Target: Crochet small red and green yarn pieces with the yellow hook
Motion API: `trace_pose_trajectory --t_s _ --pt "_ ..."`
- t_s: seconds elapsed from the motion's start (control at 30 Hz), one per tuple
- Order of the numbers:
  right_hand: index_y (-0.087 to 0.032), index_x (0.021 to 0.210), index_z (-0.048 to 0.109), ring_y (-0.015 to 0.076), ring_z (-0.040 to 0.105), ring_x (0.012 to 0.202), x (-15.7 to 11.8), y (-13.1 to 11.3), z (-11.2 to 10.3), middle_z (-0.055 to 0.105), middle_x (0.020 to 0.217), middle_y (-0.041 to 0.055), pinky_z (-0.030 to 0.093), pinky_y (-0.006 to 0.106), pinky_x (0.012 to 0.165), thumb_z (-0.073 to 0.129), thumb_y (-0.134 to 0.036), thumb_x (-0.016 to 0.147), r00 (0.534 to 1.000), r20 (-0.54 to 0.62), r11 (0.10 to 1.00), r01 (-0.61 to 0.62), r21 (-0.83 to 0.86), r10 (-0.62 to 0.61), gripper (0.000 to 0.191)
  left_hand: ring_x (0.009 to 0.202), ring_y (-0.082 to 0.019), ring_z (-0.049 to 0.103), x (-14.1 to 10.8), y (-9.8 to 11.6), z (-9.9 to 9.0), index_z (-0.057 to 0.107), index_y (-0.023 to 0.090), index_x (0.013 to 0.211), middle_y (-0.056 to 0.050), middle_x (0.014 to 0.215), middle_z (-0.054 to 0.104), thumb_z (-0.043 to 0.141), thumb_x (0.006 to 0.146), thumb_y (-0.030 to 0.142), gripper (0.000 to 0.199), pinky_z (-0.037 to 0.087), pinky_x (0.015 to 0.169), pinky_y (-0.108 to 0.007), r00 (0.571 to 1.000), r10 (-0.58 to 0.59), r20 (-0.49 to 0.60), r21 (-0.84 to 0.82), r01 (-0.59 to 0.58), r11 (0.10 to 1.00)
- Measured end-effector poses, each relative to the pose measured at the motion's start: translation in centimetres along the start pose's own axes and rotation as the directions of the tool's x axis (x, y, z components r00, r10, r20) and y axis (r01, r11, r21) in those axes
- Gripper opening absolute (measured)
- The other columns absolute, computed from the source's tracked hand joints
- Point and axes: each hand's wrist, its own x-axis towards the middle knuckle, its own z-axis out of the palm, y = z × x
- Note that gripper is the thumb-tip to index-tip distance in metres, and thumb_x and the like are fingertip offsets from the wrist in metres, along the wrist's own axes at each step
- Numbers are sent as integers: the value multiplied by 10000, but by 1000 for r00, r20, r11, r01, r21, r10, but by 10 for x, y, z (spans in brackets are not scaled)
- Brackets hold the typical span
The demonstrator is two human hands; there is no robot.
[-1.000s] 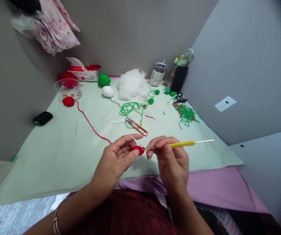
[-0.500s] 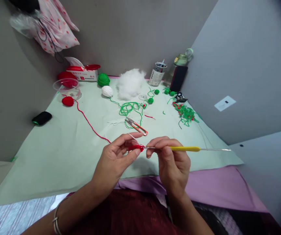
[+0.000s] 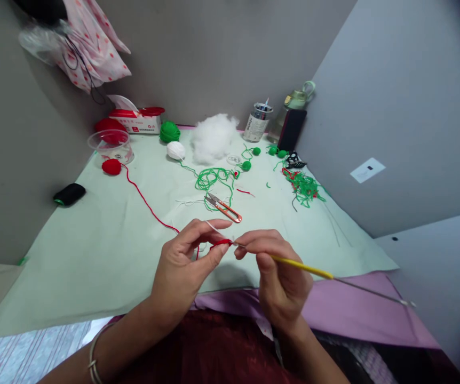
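Between thumb and fingers my left hand (image 3: 190, 261) pinches a small piece of red crochet (image 3: 221, 243). A strand of white yarn (image 3: 215, 229) runs over its raised index finger to the work. My right hand (image 3: 280, 272) is closed on a crochet hook (image 3: 302, 266) with a yellow grip; the hook's tip meets the edge of the red piece. Its long metal back end points right and down. Red yarn (image 3: 145, 200) trails from a red ball (image 3: 112, 167) toward my left hand. Orange-handled thread snips (image 3: 224, 208) lie just beyond my hands.
Tangled green yarn (image 3: 214, 178), white stuffing (image 3: 215, 138), a white yarn ball (image 3: 175, 150) and a green one (image 3: 169, 131) are farther back. A heap of yarn scraps (image 3: 305, 186) lies right, near a phone (image 3: 293, 129) and a pen jar (image 3: 258, 122). A clear tub (image 3: 113, 146) stands left.
The hook has tilted, its back end swinging down and right, while my right hand turned with it. My left hand still pinches the red piece, with only a slight shift.
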Motion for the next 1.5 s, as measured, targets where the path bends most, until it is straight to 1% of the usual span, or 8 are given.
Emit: trace_pose_trajectory --t_s 0.13,0.33,0.63,0.83,1.0,1.17,1.33,1.5 --pt "-300 1201 739 211 747 982 -6 0 2 783 1074 70 625 354 815 597 -114 1018 991 48 969 136 -206 -129 297 841 -140 673 -1 -3 2 851 313 999 32 833 703 823 832 149 236 534 843 -256 997 45 -63 36 -43 998" --pt "-392 1274 748 233 771 968 -18 7 12 803 1172 50 659 378 784 697 -85 947 986 -61 952 130 -278 -152 451 807 -141 666 -1 -5 5 829 273 1001 19 871 723 872 820 217 195 549 799 -265 994 -26 -106 -88 17 996" --pt "-324 1098 805 234 739 970 -2 9 14 795 1000 55 619 411 832 618 -178 1028 988 -140 998 -58 35 62 247 719 -107 587 5 -4 3 805 247 1191 23 795 670 908 793 264 412 450 645 -214 947 -279 160 -354 319 879" --pt "-287 988 810 202 713 977 3 17 10 771 997 47 595 356 849 648 -276 1037 959 -67 915 -238 325 274 169 742 -145 644 7 -6 1 793 238 1207 16 772 687 891 809 299 415 471 676 -247 960 -223 168 -276 263 925" --pt "-269 976 789 158 698 863 5 21 2 742 989 32 600 303 771 626 -307 1054 929 38 802 -338 493 369 185 582 -111 480 5 -6 -6 784 244 1260 45 667 587 684 996 437 343 412 600 -254 975 -139 171 -98 157 983" --pt "-215 943 774 151 704 819 6 17 -6 717 934 37 608 303 780 648 -327 1038 877 301 730 -480 487 375 194 667 -139 561 6 3 -17 794 275 1273 24 716 629 664 1009 364 307 459 668 -266 987 -50 152 59 42 997" --pt "-191 839 737 122 639 634 12 15 -9 667 849 24 591 265 596 743 -397 960 824 331 570 -560 601 461 239 717 -146 582 12 7 -21 812 285 1241 -24 860 749 722 958 343 303 440 651 -254 969 -146 199 -74 163 984" --pt "-196 796 701 99 568 591 15 17 -10 616 809 3 552 232 549 784 -419 919 802 321 518 -577 631 503 267 758 -129 595 13 3 -21 798 287 1235 -10 912 691 747 927 331 315 435 655 -238 923 -231 308 -201 300 932"
